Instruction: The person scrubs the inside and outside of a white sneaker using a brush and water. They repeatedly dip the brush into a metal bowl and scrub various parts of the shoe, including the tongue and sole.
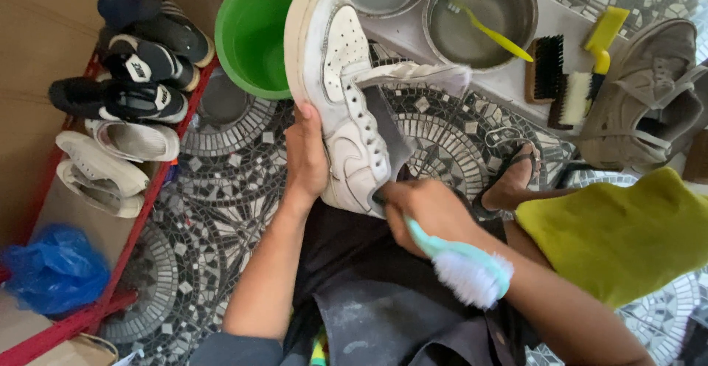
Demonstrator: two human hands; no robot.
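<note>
The left hand (306, 161) is wrapped around the sole side of a white sneaker (339, 93), grasping it with the toe pointed away and the tongue pulled loose; the right hand (428, 211) is clenched at the shoe's heel opening, its fingers tucked inside the collar, while also gripping a mint-green brush (461, 261) whose white bristles face down over the forearm. The sneaker is held above a dark apron (369, 300) on the lap, over the mosaic floor (221, 182); a sandalled foot (516, 178) rests on the tiles just right of the shoe. Beyond the toe stands a green bucket (251, 34); beside it are two metal basins (479, 12), the right one holding a yellow toothbrush (490, 33). A dark brush (546, 67) and a yellow-handled brush (590, 71) lie near the basins; a grey sneaker (649, 93) sits at the right edge, above a yellow-green cloth (619, 233). At the left, a red rack (147, 204) carries black and white shoes (122, 100); a blue bag (55, 266) lies below.
</note>
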